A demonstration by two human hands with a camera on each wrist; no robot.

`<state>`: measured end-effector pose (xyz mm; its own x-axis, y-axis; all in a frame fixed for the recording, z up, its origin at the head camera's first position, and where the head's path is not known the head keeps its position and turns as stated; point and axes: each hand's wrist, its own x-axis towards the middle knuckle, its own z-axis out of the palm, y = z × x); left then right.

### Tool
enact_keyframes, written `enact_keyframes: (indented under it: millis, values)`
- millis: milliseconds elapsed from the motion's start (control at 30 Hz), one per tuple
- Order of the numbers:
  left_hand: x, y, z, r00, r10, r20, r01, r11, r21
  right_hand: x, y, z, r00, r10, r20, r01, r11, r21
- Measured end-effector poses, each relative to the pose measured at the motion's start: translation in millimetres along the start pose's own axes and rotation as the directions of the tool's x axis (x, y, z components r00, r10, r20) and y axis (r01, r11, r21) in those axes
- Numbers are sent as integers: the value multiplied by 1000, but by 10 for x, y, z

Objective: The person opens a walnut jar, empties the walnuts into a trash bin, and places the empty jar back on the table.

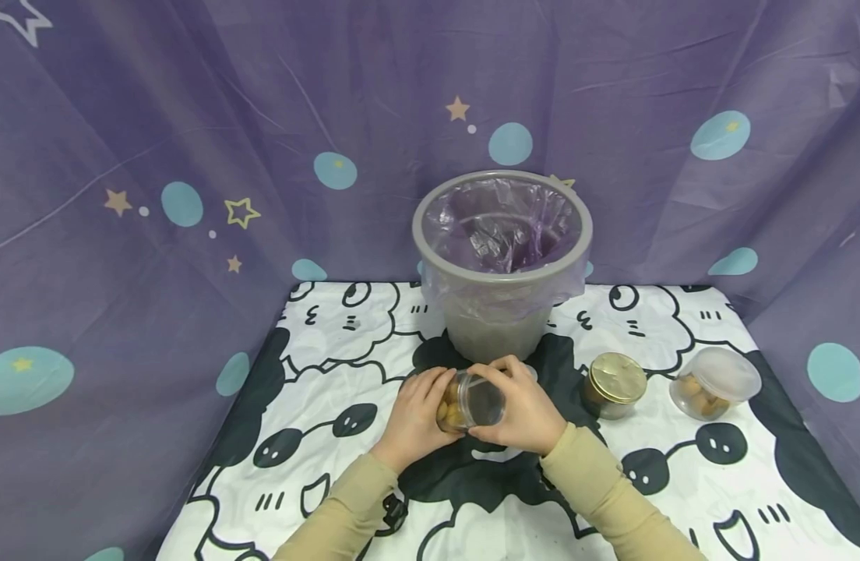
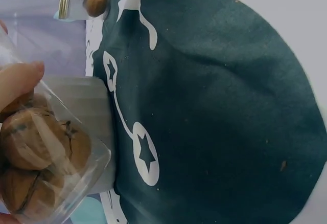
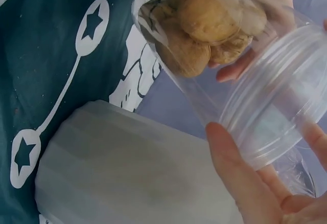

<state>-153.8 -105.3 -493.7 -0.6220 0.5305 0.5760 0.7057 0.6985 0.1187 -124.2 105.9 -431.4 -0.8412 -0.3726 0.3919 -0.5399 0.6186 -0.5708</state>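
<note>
A clear plastic jar (image 1: 452,399) with brown, rounded pieces (image 3: 209,17) in it is held tilted on its side, above the cloth and in front of the bin. My left hand (image 1: 417,417) grips the end with the pieces. Around the clear, ridged end (image 3: 278,96) my right hand (image 1: 524,409) curls its thumb and fingers. Whether that end carries a clear lid, I cannot tell. In the left wrist view the pieces (image 2: 36,142) show dark cracks and press against the jar wall. A pale rounded edge (image 1: 531,372) shows behind my right hand, mostly hidden.
A grey bin (image 1: 496,331) with a translucent purple liner (image 1: 503,234) stands at the back. To the right are a gold-lidded jar (image 1: 615,382) and a jar with a whitish lid (image 1: 717,382), brown pieces inside. A patterned black-and-white cloth (image 1: 318,397) covers the table; a purple curtain (image 1: 227,117) hangs behind.
</note>
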Motion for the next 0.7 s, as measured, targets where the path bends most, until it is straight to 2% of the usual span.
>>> enact_keyframes:
  millis: [367, 567, 633, 700]
  values:
    - [39, -8, -32, 999, -3, 48, 3, 1000, -5, -12, 42, -37, 999, -22, 28, 21, 999, 28]
    - [69, 6, -43, 999, 20, 36, -20, 1000, -7, -22, 75, -52, 999, -28, 39, 26, 999, 30]
    - [76, 8, -52, 999, 26, 46, -25, 1000, -17, -27, 88, -63, 998, -48, 40, 47, 999, 21]
    - [74, 2, -60, 996, 26, 82, -21, 998, -53, -32, 104, -74, 993, -105, 56, 106, 994, -4]
